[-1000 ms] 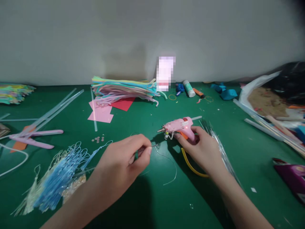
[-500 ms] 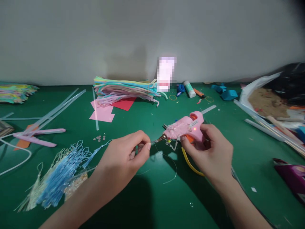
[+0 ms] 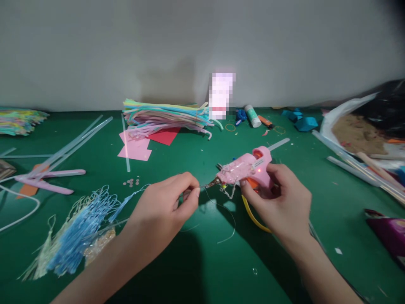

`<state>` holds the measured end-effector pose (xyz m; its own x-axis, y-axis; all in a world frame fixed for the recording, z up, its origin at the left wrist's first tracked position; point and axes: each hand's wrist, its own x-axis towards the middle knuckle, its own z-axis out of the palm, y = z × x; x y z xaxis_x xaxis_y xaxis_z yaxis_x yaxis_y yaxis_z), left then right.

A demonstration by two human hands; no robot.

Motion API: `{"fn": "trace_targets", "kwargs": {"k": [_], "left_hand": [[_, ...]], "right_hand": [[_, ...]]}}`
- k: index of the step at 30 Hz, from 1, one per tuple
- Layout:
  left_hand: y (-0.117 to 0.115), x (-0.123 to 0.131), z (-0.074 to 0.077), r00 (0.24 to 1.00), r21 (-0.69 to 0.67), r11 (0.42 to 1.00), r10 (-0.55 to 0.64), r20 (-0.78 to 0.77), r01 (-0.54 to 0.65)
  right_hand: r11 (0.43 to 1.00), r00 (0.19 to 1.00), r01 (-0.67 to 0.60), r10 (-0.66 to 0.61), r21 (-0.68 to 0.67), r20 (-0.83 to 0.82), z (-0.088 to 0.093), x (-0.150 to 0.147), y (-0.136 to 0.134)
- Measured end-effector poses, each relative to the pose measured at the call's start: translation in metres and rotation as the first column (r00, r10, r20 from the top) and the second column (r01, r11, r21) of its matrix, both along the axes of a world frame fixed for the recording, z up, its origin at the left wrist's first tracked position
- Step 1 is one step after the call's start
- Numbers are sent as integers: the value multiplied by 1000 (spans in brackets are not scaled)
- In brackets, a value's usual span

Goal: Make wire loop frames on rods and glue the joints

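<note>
My right hand (image 3: pixel 280 198) is wrapped round the handle of a pink hot glue gun (image 3: pixel 238 169), which has a small orange light glowing on its side. A clear glue stick (image 3: pixel 280 144) pokes out of its back end. The metal nozzle (image 3: pixel 214 182) points left at the fingertips of my left hand (image 3: pixel 174 196). Thumb and forefinger there are pinched together at a thin thread (image 3: pixel 234 223) that loops down over the table. Whatever else small sits in the pinch is hidden. Stringy dried glue (image 3: pixel 228 193) hangs under the gun.
Blue tassels (image 3: pixel 74 240) and a bag of beads (image 3: pixel 100 245) lie left of my left forearm. Behind are pink paper (image 3: pixel 136 150), a bundle of pipe cleaners (image 3: pixel 167 118) and a blurred upright screen (image 3: pixel 221 95). A yellow ring (image 3: pixel 253 217) lies beneath my right hand.
Both hands and the glue gun hold nearly the same position, nozzle still at the left fingertips. The whole view has shifted very slightly.
</note>
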<state>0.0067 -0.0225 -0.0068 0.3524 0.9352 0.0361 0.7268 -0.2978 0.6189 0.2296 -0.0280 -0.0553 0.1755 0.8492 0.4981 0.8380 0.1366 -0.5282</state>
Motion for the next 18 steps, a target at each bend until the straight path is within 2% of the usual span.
{"fn": "trace_targets", "kwargs": {"k": [8, 12, 15, 18], "left_hand": [[-2, 1, -4, 998, 83, 995, -56, -24, 58], [-2, -1, -1, 999, 61, 998, -31, 12, 30], [-1, -2, 1, 998, -30, 1000, 10, 57, -8], [2, -4, 0, 984, -167, 986, 40, 173, -11]], "right_hand": [[1000, 1000, 27, -27, -2, -1, -2, 0, 1], [999, 999, 35, -35, -10, -20, 1, 0, 2], [992, 979, 6, -31, -125, -201, 5, 3, 3], [949, 901, -85, -57, -303, -430, 6, 11, 8]]}}
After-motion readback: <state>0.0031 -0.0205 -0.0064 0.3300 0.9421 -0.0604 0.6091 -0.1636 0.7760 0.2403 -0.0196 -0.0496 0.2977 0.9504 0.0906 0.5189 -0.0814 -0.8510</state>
